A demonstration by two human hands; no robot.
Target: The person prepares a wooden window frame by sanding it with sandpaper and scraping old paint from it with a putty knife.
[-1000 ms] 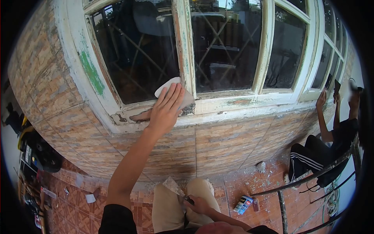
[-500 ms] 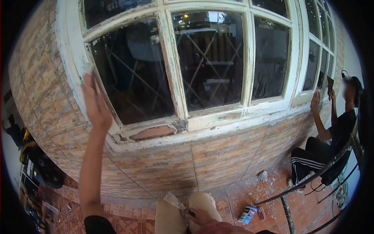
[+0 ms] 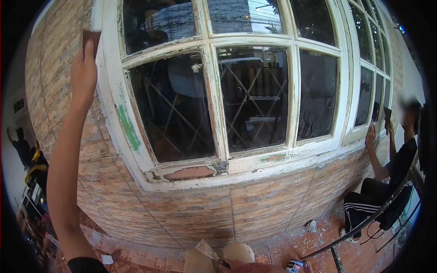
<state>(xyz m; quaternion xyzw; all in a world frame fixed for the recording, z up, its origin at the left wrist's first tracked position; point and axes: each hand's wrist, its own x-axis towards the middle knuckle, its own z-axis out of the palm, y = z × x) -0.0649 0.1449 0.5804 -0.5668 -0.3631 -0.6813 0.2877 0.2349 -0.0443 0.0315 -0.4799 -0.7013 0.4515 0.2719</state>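
The left hand (image 3: 85,73) is grasping a thin, brown, straight-edged sheet (image 3: 92,38) at the window's upper left. Below the window (image 3: 209,41), the partly hidden right hand (image 3: 233,265) is gripping the dark handle of a scraper (image 3: 205,249), whose flat, speckled blade is widening toward its end. The window's frame is showing chipped white paint, with a ragged green patch (image 3: 128,128) at left and a smooth brown patch (image 3: 190,173) along the bottom. Rough-patterned tiles (image 3: 195,204) are lining the wall beneath.

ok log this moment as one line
left hand: sandpaper at window frame edge | right hand: scraper by knees | co-worker: right side
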